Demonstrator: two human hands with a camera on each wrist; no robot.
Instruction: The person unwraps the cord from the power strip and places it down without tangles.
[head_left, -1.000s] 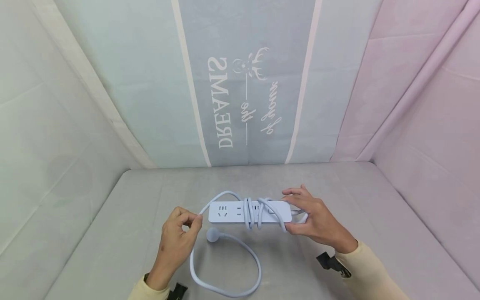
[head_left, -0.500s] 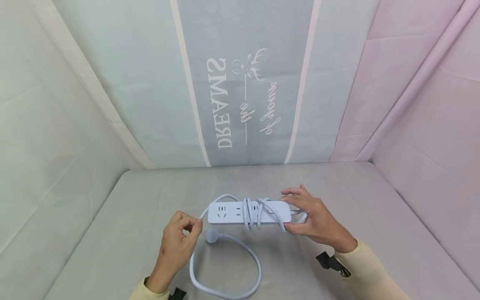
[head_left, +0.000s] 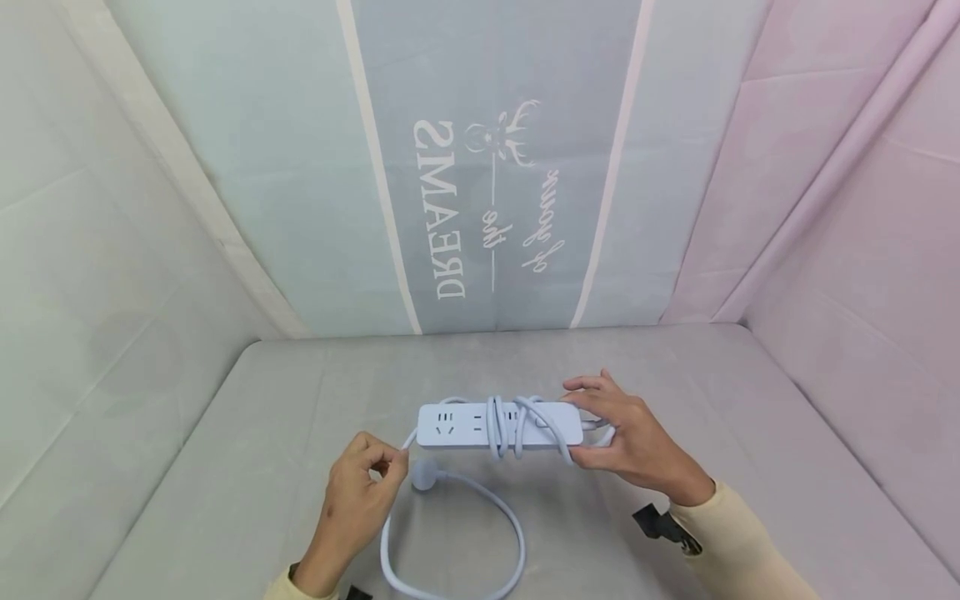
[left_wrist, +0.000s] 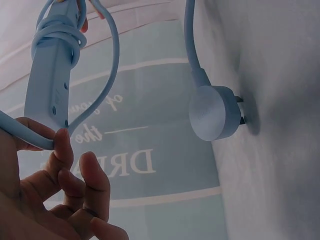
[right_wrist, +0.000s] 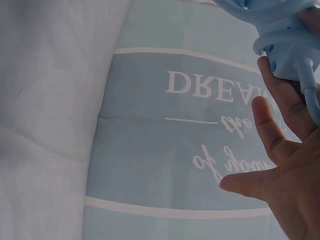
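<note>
Makeshift recording booth, bedsheet backdrop (head_left: 487, 192) printed "DREAMS", pink fabric side wall (head_left: 840, 208), grey cloth-covered table (head_left: 247, 433)

The person wears a pale cream long-sleeved top, its right sleeve (head_left: 738, 542) reaching to the wrist below the power strip (head_left: 498, 426), a black strap-mounted clip (head_left: 663, 525) sitting at that cuff, while the bare left hand (head_left: 360, 492) and right hand (head_left: 637, 442) carry no rings.

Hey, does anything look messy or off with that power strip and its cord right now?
Nothing damaged. The cord wraps the power strip in uneven, crossing loops, and its plug lies loose on the table.
</note>
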